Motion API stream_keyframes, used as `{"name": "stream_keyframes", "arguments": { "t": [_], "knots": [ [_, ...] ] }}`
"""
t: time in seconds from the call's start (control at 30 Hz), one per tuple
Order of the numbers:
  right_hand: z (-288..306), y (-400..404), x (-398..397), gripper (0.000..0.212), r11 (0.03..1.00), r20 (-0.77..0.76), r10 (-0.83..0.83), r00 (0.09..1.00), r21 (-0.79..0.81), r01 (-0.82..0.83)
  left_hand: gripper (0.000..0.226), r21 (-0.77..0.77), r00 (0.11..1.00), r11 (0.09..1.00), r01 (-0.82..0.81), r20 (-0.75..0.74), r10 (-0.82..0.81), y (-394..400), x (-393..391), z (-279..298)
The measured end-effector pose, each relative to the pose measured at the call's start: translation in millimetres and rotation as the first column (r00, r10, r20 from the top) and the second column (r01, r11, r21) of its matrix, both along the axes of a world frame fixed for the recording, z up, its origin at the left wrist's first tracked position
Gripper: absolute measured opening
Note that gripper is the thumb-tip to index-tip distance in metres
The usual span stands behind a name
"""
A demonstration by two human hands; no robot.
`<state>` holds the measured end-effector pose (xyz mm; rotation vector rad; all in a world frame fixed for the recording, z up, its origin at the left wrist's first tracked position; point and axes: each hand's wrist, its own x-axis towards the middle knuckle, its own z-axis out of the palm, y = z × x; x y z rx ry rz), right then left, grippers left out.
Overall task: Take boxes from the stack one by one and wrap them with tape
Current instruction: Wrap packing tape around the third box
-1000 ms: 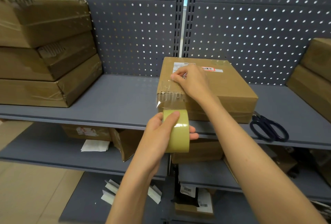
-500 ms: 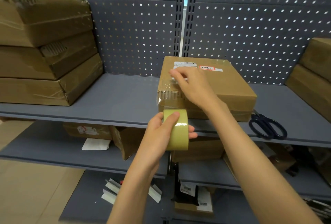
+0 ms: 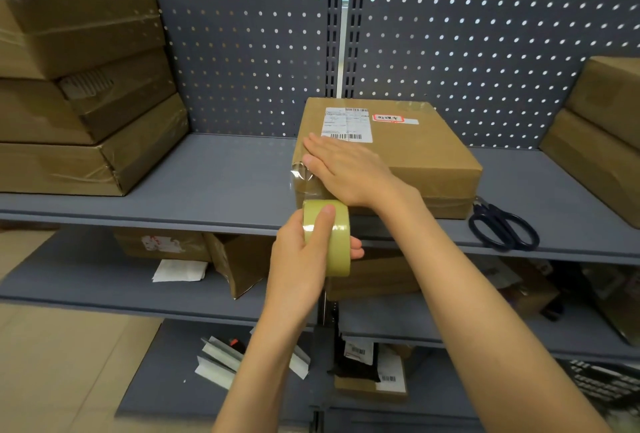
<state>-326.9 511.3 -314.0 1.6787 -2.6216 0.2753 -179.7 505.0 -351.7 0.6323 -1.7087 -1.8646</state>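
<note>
Matt brown cardboard on the box (image 3: 408, 155), glossy where clear tape film (image 3: 304, 183) crosses its near-left corner; white paper label (image 3: 346, 124) on top. Shiny yellowish plastic on the tape roll (image 3: 330, 237) just in front of the box. Smooth, matt grey painted metal for the shelf (image 3: 207, 183) beneath. Glossy black handles on the scissors (image 3: 502, 224) right of the box. Crinkled glossy film over the cardboard stack (image 3: 79, 93) far left of the box.
</note>
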Motion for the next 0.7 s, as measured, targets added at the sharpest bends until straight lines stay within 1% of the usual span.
{"name": "stream_keyframes", "arguments": {
  "t": [0.1, 0.17, 0.23, 0.3, 0.37, 0.47, 0.63, 0.7],
  "knots": [
    [1, 0, 0, 0.051, 1.0, 0.017, 0.001, 1.0, 0.011, -0.002, 0.027, -0.002, 0.997, 1.0, -0.001, 0.078, 0.001, 3, 7, -6],
    [1, 0, 1, 0.051, 1.0, 0.016, -0.002, 1.0, 0.012, 0.002, 0.034, 0.001, 0.99, 1.0, -0.03, 0.138, 0.029, 5, 16, -15],
    [0, 0, 3, 0.051, 1.0, -0.009, -0.01, 1.0, -0.005, 0.01, 0.034, 0.004, 0.985, 0.998, -0.059, 0.16, 0.058, 7, 20, -18],
    [-2, 0, 4, 0.051, 1.0, -0.023, -0.015, 1.0, -0.022, 0.014, 0.027, 0.051, 0.989, 0.996, -0.073, 0.136, 0.065, 10, 21, -15],
    [-3, 0, 3, 0.052, 1.0, -0.02, -0.017, 1.0, -0.022, 0.017, 0.023, 0.054, 0.984, 0.991, -0.122, 0.134, 0.113, 12, 22, -11],
    [-3, 1, 3, 0.052, 1.0, -0.014, -0.022, 1.0, -0.014, 0.022, 0.025, 0.1, 0.981, 0.979, -0.175, 0.106, 0.164, 13, 21, -13],
    [-3, 1, 4, 0.052, 0.999, -0.013, -0.027, 1.0, -0.046, 0.026, 0.025, 0.028, 0.982, 0.982, -0.188, 0.028, 0.187, 15, 17, -16],
    [-3, 2, 5, 0.052, 0.998, -0.011, -0.026, 1.0, -0.052, 0.025, 0.023, 0.02, 0.982, 0.982, -0.186, 0.022, 0.186, 15, 15, -19]
  ]
}}
